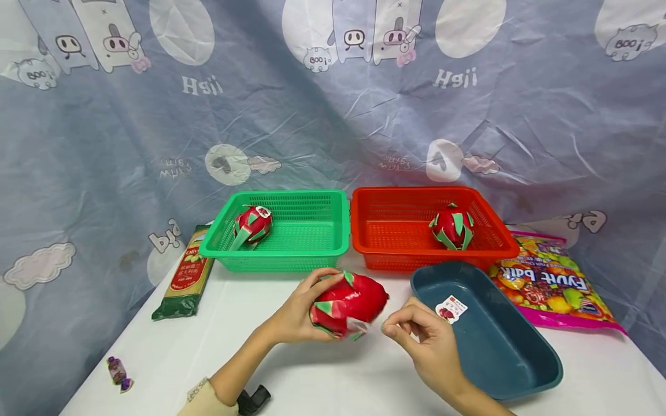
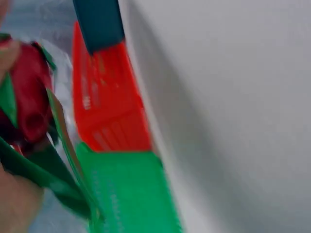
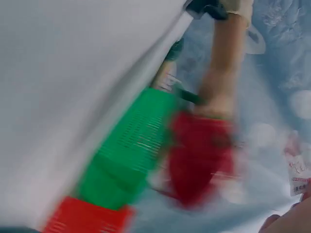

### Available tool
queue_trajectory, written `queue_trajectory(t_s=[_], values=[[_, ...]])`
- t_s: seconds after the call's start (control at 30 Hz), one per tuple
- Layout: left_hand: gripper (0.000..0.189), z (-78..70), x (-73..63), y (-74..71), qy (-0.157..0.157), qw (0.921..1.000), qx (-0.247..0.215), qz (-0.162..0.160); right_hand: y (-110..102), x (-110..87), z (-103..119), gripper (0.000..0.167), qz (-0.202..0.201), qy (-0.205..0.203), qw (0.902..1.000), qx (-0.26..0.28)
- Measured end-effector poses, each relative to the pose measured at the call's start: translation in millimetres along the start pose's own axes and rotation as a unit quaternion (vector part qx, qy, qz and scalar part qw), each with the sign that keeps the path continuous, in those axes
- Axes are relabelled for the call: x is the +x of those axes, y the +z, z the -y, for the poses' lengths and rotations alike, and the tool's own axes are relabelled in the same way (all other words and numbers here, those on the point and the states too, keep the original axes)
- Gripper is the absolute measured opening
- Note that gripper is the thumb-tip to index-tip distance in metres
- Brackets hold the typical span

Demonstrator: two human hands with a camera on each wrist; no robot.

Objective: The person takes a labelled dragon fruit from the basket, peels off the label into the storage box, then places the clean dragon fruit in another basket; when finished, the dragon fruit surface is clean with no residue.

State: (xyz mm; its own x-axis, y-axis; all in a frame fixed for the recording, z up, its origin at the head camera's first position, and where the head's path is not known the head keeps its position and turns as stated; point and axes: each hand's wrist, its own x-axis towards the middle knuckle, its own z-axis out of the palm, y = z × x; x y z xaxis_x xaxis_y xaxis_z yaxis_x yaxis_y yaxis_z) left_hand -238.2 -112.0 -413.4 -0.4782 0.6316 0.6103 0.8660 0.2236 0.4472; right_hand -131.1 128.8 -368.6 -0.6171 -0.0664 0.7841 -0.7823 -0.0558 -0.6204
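Raised over the table, my left hand [image 1: 299, 309] grips a red dragon fruit [image 1: 359, 297] with green leaf tips, fingers on top and thumb below. A bit of clear film [image 1: 359, 327] shows on its underside. Just right of the fruit is my right hand [image 1: 434, 344], its fingers curled and thumb close to the index fingertip. Against its knuckles shows a white label [image 1: 451, 309] with a red fruit picture, overlapping the dark blue tray [image 1: 525, 341] in the head view. In the left wrist view, long green leaves [image 2: 73, 160] hang off the fruit.
A green basket [image 1: 291, 260] and a red basket [image 1: 395, 260] stand at the back, each with one dragon fruit. A noodle packet [image 1: 184, 280] lies left, a colourful candy bag [image 1: 559, 283] right. Near front left are a purple wrapped candy [image 1: 118, 372] and a black object [image 1: 254, 398].
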Motion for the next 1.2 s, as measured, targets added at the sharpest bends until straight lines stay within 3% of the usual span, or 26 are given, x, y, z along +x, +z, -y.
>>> queue_trajectory(t_s=[0.03, 0.13, 0.2, 0.27, 0.37, 0.5, 0.63, 0.7, 0.77, 0.93, 1.2], values=[[0.1, 8.2, -2.6, 0.2, -0.025, 0.9996, 0.006, -0.004, -2, 1.7, 6, 0.025, -0.004, -0.006, 0.9999, 0.008], [0.097, 10.0, -5.9, -8.4, -0.084, 0.9962, 0.008, -0.023, -13, 8.5, 18, 0.019, -0.029, -0.007, 0.9995, 0.014], [0.097, 3.3, -6.1, -13.7, -0.101, 0.9944, -0.005, -0.031, -23, 15.3, 23, 0.015, -0.05, 0.039, 0.9979, -0.011], [0.096, -8.8, -3.8, -17.4, -0.097, 0.9946, -0.018, -0.032, -33, 19.8, 20, 0.013, -0.065, 0.09, 0.992, -0.06], [0.095, -15.8, -1.3, -17.7, -0.088, 0.9956, -0.017, -0.026, -48, 22.4, 13, 0.01, -0.075, 0.159, 0.9732, -0.149], [0.095, -18.6, 0.0, -18.6, -0.089, 0.9956, -0.017, -0.021, -63, 19.0, 7, 0.017, -0.069, 0.207, 0.944, -0.248], [0.096, -16.1, -1.2, -19.5, -0.096, 0.9948, -0.024, -0.023, -79, 14.9, 4, 0.024, -0.043, 0.261, 0.9126, -0.311], [0.096, -10.5, -3.5, -17.5, -0.097, 0.9946, -0.028, -0.023, -89, 12.9, 2, 0.028, -0.033, 0.278, 0.902, -0.329], [0.098, -2.3, -6.0, -14.0, -0.098, 0.9945, -0.031, -0.022, -99, 10.8, -1, 0.031, -0.025, 0.282, 0.8986, -0.335], [0.101, 15.7, -11.2, -6.5, -0.107, 0.9934, -0.036, -0.021, -124, 4.9, -12, 0.033, -0.017, 0.266, 0.9028, -0.337], [0.102, 18.7, -11.9, -6.1, -0.104, 0.9935, -0.041, -0.022, -143, -4.6, -23, 0.035, -0.01, 0.264, 0.9022, -0.341]])
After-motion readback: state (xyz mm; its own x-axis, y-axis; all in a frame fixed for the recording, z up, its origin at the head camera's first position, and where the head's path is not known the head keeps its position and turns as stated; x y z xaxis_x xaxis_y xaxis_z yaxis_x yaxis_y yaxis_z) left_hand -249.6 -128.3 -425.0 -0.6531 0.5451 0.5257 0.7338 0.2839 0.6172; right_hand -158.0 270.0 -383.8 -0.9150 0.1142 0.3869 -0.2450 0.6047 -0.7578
